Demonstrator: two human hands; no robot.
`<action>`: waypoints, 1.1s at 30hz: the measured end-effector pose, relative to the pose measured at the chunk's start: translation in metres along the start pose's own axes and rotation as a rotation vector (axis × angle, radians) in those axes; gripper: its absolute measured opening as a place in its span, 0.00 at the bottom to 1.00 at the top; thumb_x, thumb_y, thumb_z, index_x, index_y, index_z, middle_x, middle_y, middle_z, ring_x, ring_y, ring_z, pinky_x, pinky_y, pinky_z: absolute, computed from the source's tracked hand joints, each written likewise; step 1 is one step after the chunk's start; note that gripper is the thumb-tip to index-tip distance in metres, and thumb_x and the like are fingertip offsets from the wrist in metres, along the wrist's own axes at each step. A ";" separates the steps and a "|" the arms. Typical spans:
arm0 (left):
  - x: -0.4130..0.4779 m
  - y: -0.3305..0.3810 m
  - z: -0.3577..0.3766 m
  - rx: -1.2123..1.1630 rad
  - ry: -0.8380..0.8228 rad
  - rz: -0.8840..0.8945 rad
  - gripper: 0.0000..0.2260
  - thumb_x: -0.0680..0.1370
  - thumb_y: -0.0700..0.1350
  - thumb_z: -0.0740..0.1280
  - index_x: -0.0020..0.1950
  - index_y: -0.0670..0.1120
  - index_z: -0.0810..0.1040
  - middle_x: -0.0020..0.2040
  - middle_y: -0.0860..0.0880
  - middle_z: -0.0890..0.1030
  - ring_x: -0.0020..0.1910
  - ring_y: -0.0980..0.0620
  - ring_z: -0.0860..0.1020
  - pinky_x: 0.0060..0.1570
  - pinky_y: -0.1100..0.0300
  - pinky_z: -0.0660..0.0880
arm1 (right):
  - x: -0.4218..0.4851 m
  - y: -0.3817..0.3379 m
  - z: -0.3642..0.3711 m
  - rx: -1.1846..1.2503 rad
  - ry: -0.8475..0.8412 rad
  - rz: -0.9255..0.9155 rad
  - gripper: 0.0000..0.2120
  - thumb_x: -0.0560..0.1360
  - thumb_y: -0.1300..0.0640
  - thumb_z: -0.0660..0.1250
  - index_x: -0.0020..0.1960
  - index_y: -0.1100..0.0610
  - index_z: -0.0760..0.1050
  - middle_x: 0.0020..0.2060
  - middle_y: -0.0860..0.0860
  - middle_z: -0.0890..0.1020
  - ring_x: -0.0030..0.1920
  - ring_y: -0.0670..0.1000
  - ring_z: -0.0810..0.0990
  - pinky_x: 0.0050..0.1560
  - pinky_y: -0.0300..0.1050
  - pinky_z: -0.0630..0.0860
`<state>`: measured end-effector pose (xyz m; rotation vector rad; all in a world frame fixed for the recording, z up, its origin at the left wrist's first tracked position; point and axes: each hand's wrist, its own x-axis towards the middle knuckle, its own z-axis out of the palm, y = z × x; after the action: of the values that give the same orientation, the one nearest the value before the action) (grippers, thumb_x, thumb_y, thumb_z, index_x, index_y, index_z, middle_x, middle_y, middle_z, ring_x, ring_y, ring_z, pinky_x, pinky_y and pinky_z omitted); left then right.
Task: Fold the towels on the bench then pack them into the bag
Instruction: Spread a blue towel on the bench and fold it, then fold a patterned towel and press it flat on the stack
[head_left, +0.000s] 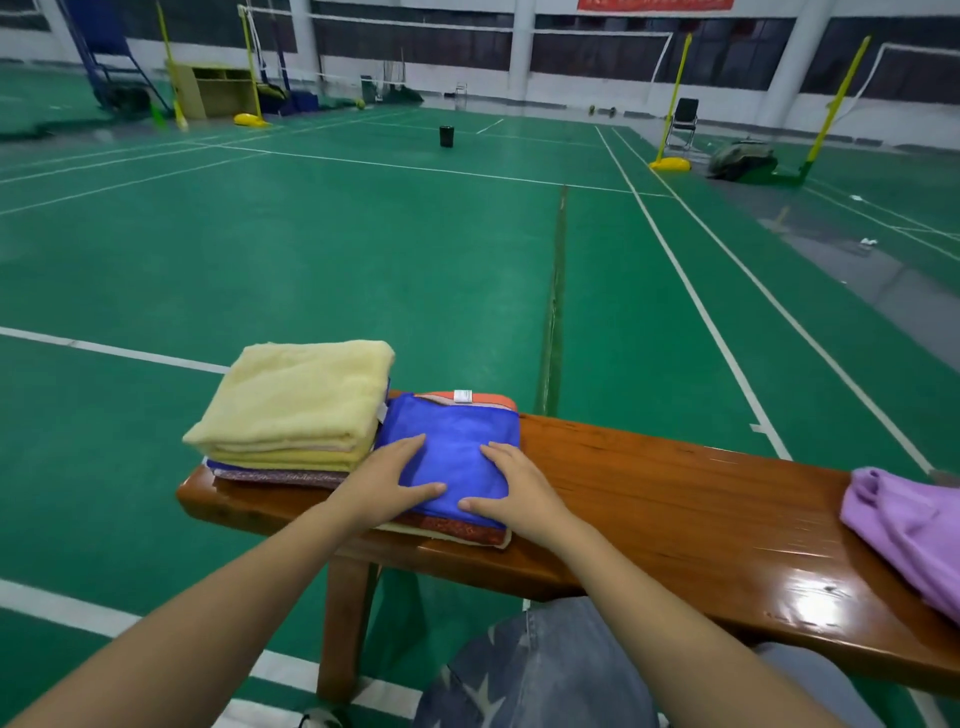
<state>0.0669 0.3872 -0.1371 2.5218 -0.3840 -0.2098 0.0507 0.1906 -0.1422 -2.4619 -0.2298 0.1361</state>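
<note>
A folded blue towel (453, 441) lies on top of a small stack of folded towels with an orange one (488, 399) showing at the back, on the wooden bench (649, 483). My left hand (387, 480) and my right hand (511, 488) both lie flat on the blue towel's near part, fingers straight, pressing it down. To the left stands a taller stack topped by a folded pale yellow towel (301, 397). A purple cloth (906, 525) lies crumpled at the bench's right end. No bag is in view.
The bench stands on a green court floor (363, 249) with white lines. My knee in patterned jeans (530, 670) is under the bench's near edge. Far off are a black bin (446, 136), net posts, a chair (684, 120) and a dark bag (742, 158).
</note>
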 end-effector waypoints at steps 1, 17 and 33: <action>0.001 -0.004 0.003 0.007 -0.007 -0.021 0.35 0.74 0.58 0.67 0.76 0.46 0.59 0.76 0.50 0.60 0.74 0.53 0.59 0.70 0.60 0.57 | 0.000 0.004 0.001 0.023 -0.007 0.016 0.39 0.70 0.44 0.72 0.75 0.55 0.59 0.75 0.49 0.60 0.74 0.48 0.57 0.74 0.44 0.56; 0.005 0.059 0.023 0.242 0.234 0.260 0.32 0.70 0.63 0.54 0.65 0.46 0.76 0.64 0.47 0.77 0.63 0.47 0.74 0.62 0.53 0.69 | -0.049 0.058 -0.060 -0.102 0.240 0.052 0.33 0.74 0.45 0.68 0.74 0.53 0.61 0.72 0.50 0.65 0.73 0.49 0.61 0.73 0.47 0.58; 0.042 0.216 0.162 0.060 -0.014 0.419 0.21 0.79 0.52 0.63 0.71 0.52 0.67 0.69 0.55 0.69 0.68 0.57 0.65 0.69 0.58 0.62 | -0.207 0.257 -0.175 -0.436 0.527 0.770 0.31 0.77 0.48 0.63 0.75 0.55 0.56 0.75 0.55 0.58 0.75 0.56 0.55 0.74 0.56 0.55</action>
<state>0.0199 0.1182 -0.1514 2.4307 -0.9201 -0.0520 -0.0912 -0.1545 -0.1569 -2.7671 1.0135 -0.2667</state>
